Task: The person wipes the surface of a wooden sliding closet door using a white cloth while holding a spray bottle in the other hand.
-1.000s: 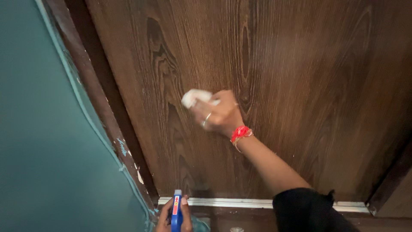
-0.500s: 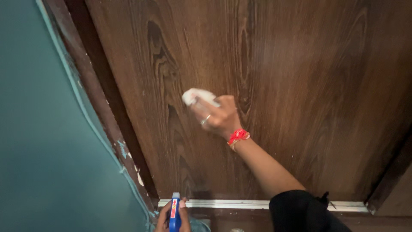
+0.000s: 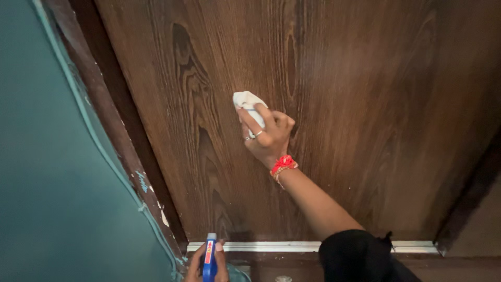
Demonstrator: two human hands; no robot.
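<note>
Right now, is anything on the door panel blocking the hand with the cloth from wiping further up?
Nothing visible does. The right hand presses the white cloth flat on the brown wooden door, and the panel above it shows only bare wood grain.

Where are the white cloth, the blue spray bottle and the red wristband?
white cloth point(image 3: 245, 99), head view, on its bare upper fold.
blue spray bottle point(image 3: 210, 258), head view, on its blue head.
red wristband point(image 3: 282, 162), head view, on its red middle.

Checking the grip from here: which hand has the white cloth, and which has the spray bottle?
The right hand, with ring and red wristband, presses the white cloth against the wooden door. The left hand, at the bottom edge, holds the blue spray bottle.
</note>
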